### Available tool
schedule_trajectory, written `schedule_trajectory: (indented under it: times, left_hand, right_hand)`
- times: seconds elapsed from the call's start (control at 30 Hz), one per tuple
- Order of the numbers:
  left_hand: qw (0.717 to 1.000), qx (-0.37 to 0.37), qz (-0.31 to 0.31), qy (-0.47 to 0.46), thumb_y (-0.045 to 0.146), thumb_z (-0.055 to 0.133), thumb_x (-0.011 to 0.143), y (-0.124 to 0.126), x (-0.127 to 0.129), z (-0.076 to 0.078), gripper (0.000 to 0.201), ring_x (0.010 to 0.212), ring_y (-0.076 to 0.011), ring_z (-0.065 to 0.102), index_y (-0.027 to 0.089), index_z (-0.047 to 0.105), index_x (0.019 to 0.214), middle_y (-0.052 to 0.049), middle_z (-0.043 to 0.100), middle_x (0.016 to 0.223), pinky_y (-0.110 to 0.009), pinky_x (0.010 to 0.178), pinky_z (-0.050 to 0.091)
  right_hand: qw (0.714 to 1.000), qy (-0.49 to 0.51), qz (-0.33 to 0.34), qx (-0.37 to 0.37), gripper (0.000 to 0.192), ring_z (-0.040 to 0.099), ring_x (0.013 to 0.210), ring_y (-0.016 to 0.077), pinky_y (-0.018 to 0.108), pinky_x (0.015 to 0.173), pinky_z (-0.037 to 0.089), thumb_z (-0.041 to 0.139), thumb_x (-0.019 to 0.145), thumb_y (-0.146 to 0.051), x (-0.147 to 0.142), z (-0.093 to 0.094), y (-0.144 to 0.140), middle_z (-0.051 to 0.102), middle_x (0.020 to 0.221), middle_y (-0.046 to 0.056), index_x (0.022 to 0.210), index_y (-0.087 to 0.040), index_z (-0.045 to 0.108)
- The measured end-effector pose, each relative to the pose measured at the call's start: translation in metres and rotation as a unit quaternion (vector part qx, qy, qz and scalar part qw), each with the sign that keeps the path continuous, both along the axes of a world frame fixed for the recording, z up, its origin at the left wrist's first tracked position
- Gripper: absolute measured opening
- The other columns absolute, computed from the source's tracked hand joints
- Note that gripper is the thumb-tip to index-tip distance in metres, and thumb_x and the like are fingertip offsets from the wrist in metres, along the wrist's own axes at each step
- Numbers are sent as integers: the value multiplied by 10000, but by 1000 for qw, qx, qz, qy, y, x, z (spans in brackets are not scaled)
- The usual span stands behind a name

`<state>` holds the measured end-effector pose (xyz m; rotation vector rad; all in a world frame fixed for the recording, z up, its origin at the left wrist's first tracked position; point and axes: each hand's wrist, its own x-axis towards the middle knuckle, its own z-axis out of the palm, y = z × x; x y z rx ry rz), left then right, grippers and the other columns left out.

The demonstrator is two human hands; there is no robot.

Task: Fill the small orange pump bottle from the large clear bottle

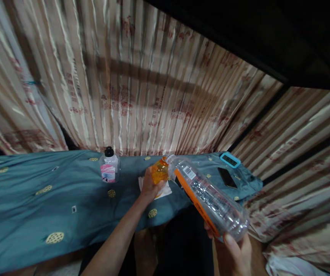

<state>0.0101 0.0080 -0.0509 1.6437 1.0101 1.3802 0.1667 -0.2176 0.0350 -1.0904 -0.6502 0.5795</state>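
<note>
dim warm indoor light, top right corner black, wide-angle bending at edges, slight blur, soft shadows on curtain.

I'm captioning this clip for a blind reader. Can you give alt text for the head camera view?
The right hand tips a clear plastic bottle, mouth against a small orange container held by the left hand over a teal cloth. A black-capped bottle, phone and striped curtain lie beyond.

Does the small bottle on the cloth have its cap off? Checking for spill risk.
No, the small bottle stands upright with its black cap on.
</note>
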Motion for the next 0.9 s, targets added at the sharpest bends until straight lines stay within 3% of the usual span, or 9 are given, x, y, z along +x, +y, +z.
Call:
schedule_trajectory:
  times: [0.43, 0.7, 0.9]
  left_hand:
    - [1000, -5, 4, -27, 309, 727, 689, -2, 2, 4, 520, 1083, -308, 646, 238, 575, 1182, -61, 659, 1088, -522, 989, 550]
    - [999, -1, 18, -33, 276, 736, 683, -3, 4, 5, 532, 1106, -298, 634, 240, 569, 1186, -58, 652, 1133, -524, 1022, 523]
    - [999, -15, 12, -31, 314, 750, 682, -5, 3, 7, 521, 1060, -299, 644, 235, 558, 1161, -59, 647, 1106, -516, 996, 526]
  right_hand:
    - [1000, -22, 12, -3, 869, 682, 643, 243, 347, 598, 521, 832, 783, -472, 1, 2, -1, 760, 797, 23, 1524, -185, 478]
    - [1000, -6, 0, 3, 711, 687, 644, 234, 342, 578, 522, 812, 782, -394, -4, 7, -2, 742, 809, 31, 1417, -188, 569]
    - [1000, -13, 12, -21, 890, 672, 683, 249, 362, 621, 516, 820, 785, -473, -1, 5, -3, 748, 877, 37, 1555, -214, 456]
